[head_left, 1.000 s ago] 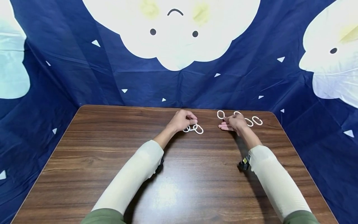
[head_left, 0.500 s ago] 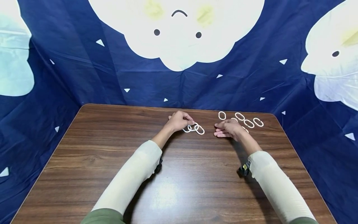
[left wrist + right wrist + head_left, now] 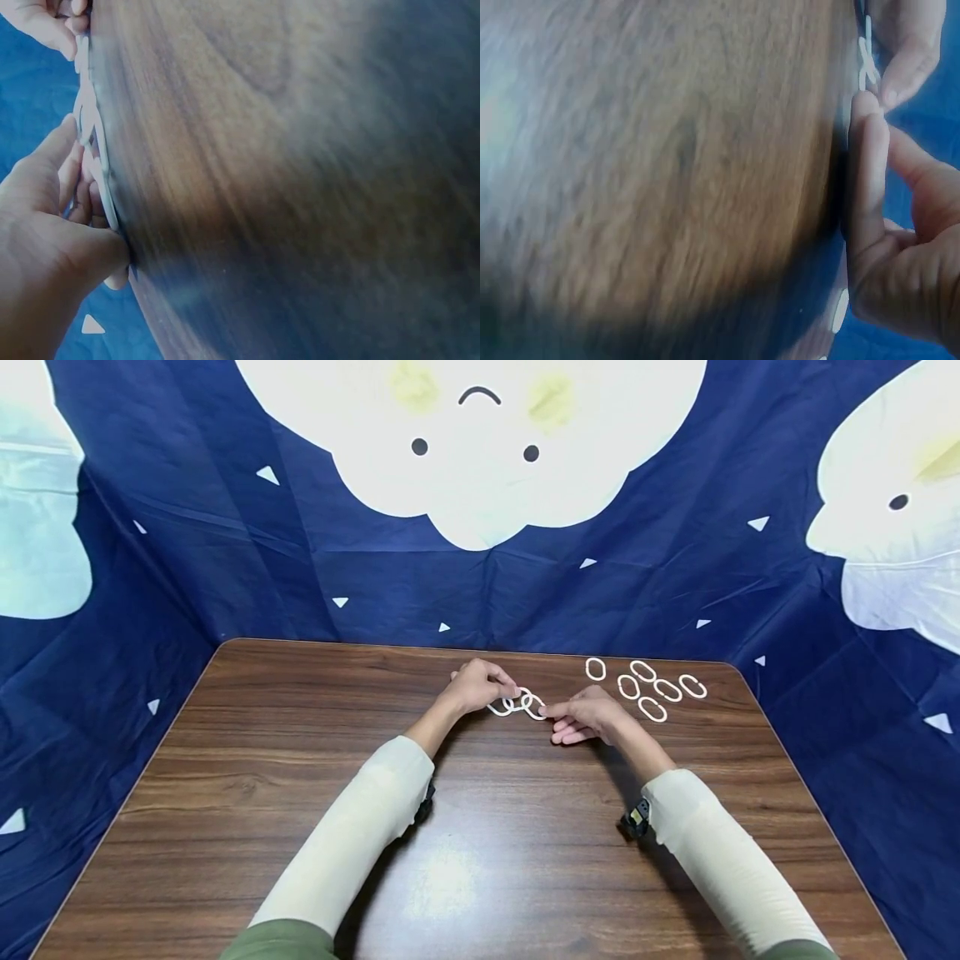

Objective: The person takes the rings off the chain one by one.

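Note:
A short chain of white oval plastic links point(image 3: 527, 702) lies near the back of the table. My left hand point(image 3: 477, 686) bends over its left part, thumb and fingers pinching a link. In the left wrist view, the linked ovals point(image 3: 91, 124) run past my left hand point(image 3: 52, 217). My right hand point(image 3: 588, 714) has its thumb and index fingertip at the end of the rightmost link, seemingly pinching it; its other fingers extend below. In the right wrist view, the fingertips of my right hand point(image 3: 885, 202) cover that link's end.
Several loose white links point(image 3: 628, 687) lie at the back right of the brown wooden table point(image 3: 562, 860), some with a visible gap. A dark blue cloth point(image 3: 525, 585) with white clouds stands behind the table and at its sides.
My right hand has moved left and slightly forward from the loose links to the chain's right end, uncovering the loose links. My left hand stays nearly in place on the chain.

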`<act>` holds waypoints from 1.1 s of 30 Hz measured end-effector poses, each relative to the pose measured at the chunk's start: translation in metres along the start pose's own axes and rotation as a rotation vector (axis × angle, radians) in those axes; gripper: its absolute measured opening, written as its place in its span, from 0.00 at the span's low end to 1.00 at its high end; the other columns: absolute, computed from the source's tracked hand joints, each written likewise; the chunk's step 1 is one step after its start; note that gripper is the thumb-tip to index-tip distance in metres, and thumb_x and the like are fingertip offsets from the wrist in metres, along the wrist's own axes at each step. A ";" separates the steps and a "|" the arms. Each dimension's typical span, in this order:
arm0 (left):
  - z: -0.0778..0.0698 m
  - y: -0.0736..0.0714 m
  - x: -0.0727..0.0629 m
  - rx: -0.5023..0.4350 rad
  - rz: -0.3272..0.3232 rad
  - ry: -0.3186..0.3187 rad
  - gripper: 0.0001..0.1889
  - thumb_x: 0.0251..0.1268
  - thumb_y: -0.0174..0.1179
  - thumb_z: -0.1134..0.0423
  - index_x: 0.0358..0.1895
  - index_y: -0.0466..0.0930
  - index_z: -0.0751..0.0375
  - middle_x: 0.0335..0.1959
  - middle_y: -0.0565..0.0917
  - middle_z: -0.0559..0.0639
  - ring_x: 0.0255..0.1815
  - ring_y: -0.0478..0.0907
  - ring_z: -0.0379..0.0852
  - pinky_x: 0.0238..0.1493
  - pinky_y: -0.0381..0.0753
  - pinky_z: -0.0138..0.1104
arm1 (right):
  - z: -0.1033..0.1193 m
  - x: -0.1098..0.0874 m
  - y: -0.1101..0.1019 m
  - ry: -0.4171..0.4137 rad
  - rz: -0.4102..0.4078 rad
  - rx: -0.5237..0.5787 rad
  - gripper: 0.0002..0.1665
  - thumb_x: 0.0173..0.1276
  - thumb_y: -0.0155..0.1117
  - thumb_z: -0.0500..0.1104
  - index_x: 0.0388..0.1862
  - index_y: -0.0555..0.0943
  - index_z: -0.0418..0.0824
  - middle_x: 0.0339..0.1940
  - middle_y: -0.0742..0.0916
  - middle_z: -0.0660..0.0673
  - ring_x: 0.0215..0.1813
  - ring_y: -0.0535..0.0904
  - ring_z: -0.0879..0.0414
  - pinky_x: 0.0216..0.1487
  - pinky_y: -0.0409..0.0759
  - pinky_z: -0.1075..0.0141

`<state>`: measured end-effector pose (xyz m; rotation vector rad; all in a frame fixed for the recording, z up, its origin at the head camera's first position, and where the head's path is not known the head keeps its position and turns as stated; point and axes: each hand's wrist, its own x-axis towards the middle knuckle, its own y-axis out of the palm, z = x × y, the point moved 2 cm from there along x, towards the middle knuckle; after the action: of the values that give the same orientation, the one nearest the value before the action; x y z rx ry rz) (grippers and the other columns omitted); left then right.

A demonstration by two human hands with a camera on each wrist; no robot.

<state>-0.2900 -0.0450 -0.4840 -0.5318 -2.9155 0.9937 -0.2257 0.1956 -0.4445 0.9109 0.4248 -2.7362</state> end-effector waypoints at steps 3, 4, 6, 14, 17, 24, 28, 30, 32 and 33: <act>-0.004 -0.001 -0.004 -0.005 -0.002 -0.010 0.06 0.66 0.81 0.49 0.38 0.98 0.42 0.42 0.96 0.39 0.59 0.84 0.45 0.82 0.58 0.59 | 0.003 -0.001 0.004 -0.004 -0.025 -0.013 0.11 0.77 0.77 0.39 0.40 0.82 0.35 0.22 0.89 0.46 0.23 0.91 0.59 0.31 0.92 0.69; -0.007 -0.001 -0.006 -0.007 -0.002 -0.009 0.05 0.67 0.81 0.49 0.38 0.98 0.43 0.41 0.96 0.39 0.59 0.84 0.45 0.82 0.58 0.59 | 0.004 -0.002 0.005 -0.006 -0.030 -0.014 0.10 0.77 0.76 0.38 0.39 0.83 0.34 0.22 0.89 0.46 0.23 0.91 0.59 0.31 0.92 0.69; -0.012 -0.003 -0.011 -0.008 0.005 -0.001 0.05 0.68 0.80 0.51 0.39 0.98 0.45 0.40 0.96 0.40 0.58 0.84 0.45 0.80 0.58 0.58 | 0.005 -0.002 0.006 -0.008 -0.043 -0.009 0.07 0.76 0.74 0.35 0.39 0.84 0.32 0.22 0.90 0.45 0.23 0.91 0.58 0.30 0.92 0.69; -0.014 -0.009 -0.015 -0.050 0.041 0.040 0.04 0.74 0.75 0.56 0.41 0.96 0.50 0.36 0.94 0.42 0.50 0.86 0.44 0.89 0.50 0.64 | 0.009 -0.001 0.004 -0.063 -0.079 -0.030 0.04 0.73 0.70 0.30 0.42 0.87 0.28 0.22 0.91 0.44 0.22 0.91 0.60 0.28 0.90 0.70; -0.001 -0.005 -0.003 -0.085 0.051 0.018 0.04 0.73 0.77 0.55 0.39 0.95 0.48 0.33 0.93 0.40 0.47 0.86 0.41 0.92 0.36 0.72 | 0.009 -0.001 0.005 -0.092 -0.074 -0.058 0.06 0.73 0.69 0.31 0.45 0.83 0.30 0.24 0.91 0.45 0.23 0.90 0.61 0.28 0.90 0.70; 0.002 -0.003 0.004 -0.083 0.046 -0.006 0.03 0.72 0.78 0.57 0.38 0.95 0.49 0.32 0.93 0.41 0.42 0.87 0.41 0.91 0.39 0.72 | 0.009 0.001 0.011 -0.122 -0.083 -0.077 0.13 0.75 0.71 0.36 0.48 0.75 0.35 0.30 0.86 0.44 0.23 0.89 0.60 0.26 0.90 0.69; -0.014 -0.008 -0.010 -0.081 0.039 -0.005 0.03 0.74 0.76 0.59 0.40 0.95 0.52 0.34 0.94 0.43 0.43 0.87 0.42 0.92 0.38 0.69 | 0.009 0.003 0.014 -0.121 -0.096 -0.122 0.16 0.73 0.79 0.40 0.44 0.77 0.36 0.29 0.85 0.45 0.22 0.88 0.60 0.26 0.89 0.69; -0.020 -0.010 -0.017 -0.076 0.037 -0.004 0.03 0.76 0.74 0.60 0.43 0.95 0.54 0.36 0.94 0.44 0.45 0.88 0.43 0.93 0.38 0.68 | 0.010 0.003 0.014 -0.124 -0.092 -0.156 0.16 0.71 0.81 0.40 0.41 0.80 0.36 0.26 0.86 0.47 0.21 0.87 0.62 0.26 0.89 0.70; -0.022 -0.010 -0.019 -0.067 0.034 -0.001 0.04 0.77 0.72 0.61 0.45 0.95 0.55 0.38 0.95 0.45 0.47 0.88 0.43 0.93 0.41 0.67 | 0.011 0.003 0.014 -0.127 -0.082 -0.178 0.13 0.70 0.81 0.37 0.39 0.81 0.35 0.23 0.87 0.48 0.21 0.87 0.62 0.26 0.89 0.71; -0.022 -0.009 -0.019 -0.062 0.031 0.000 0.05 0.77 0.72 0.61 0.45 0.95 0.56 0.38 0.95 0.45 0.47 0.88 0.43 0.93 0.43 0.66 | 0.011 0.002 0.013 -0.128 -0.075 -0.182 0.12 0.70 0.79 0.36 0.39 0.82 0.34 0.23 0.87 0.48 0.21 0.86 0.63 0.26 0.89 0.71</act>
<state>-0.2721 -0.0449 -0.4589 -0.5819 -2.9553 0.9087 -0.2294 0.1792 -0.4405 0.6833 0.6822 -2.7462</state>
